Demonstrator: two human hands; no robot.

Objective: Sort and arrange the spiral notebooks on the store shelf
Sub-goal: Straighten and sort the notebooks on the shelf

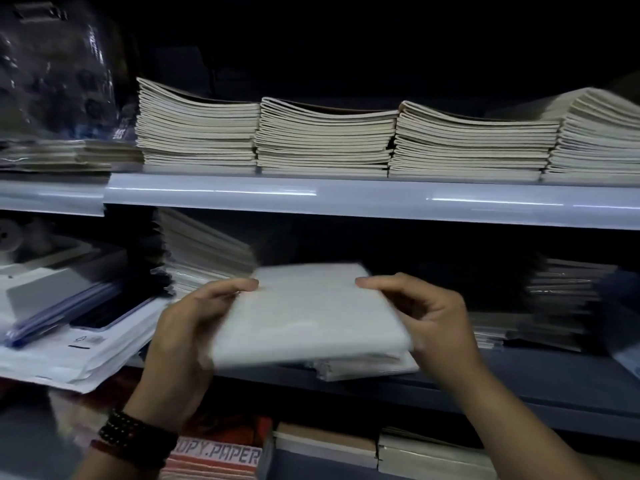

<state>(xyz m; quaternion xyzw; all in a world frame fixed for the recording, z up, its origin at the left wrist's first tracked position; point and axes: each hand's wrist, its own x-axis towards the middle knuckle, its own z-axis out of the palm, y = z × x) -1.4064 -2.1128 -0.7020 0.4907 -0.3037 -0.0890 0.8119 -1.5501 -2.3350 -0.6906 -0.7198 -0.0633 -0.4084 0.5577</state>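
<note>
A white bundle of notebooks [308, 317] is held just in front of the middle shelf [519, 386], tilted, with its near edge over a second pack [367, 368] that lies at the shelf's front lip. It is pinched from both sides: the left grip [194, 323] is curled round its left edge and the right grip [433, 317] round its right edge. The bundle is blurred, so no spiral binding can be made out. On the upper shelf [346, 199] four stacks [325, 140] are seen in a close row, which suggests that level is largely arranged. The middle shelf is judged unfinished, with a leaning stack [204, 251] at the left, a lower stack [561, 296] at the right and a dark gap between them. That gap is the open room for the bundle. The upper shelf's front rail overhead and the leaning stack close by are the edges to be cleared. Loose papers [69, 341] are spread at the far left.
</note>
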